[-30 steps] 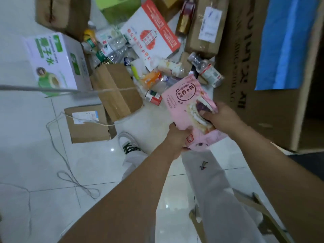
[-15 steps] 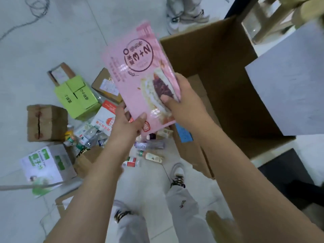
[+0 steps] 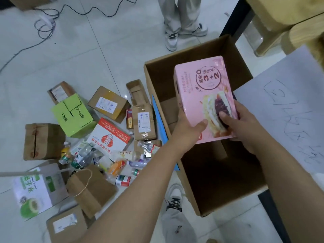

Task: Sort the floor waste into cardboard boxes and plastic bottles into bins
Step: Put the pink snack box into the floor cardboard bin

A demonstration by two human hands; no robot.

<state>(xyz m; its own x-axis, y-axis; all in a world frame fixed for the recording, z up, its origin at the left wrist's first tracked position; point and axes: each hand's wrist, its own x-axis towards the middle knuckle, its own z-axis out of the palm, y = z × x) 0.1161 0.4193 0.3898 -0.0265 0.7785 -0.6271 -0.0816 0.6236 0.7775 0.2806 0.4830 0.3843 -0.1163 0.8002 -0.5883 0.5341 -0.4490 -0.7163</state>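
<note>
I hold a pink snack box (image 3: 203, 95) over the mouth of a large open cardboard box (image 3: 206, 195). My left hand (image 3: 188, 128) grips its near left corner, thumb on the printed face. My right hand (image 3: 245, 125) grips its near right edge, thumb across the cake picture. On the floor to the left lies a heap of waste: brown parcels (image 3: 109, 103), a green box (image 3: 72, 115), a red-and-white carton (image 3: 109, 137), a paper bag (image 3: 91, 188) and several plastic bottles (image 3: 82, 157).
A person's legs and shoes (image 3: 182, 30) stand beyond the big box. A white sheet with handwriting (image 3: 287, 109) lies to its right. Black cables (image 3: 45, 23) coil on the tiles at the far left. My own shoe (image 3: 174, 197) is beside the box's near corner.
The view swung from the floor heap to the big open box. Both hands carried the pink box rightward from above the heap to over the box's opening.
</note>
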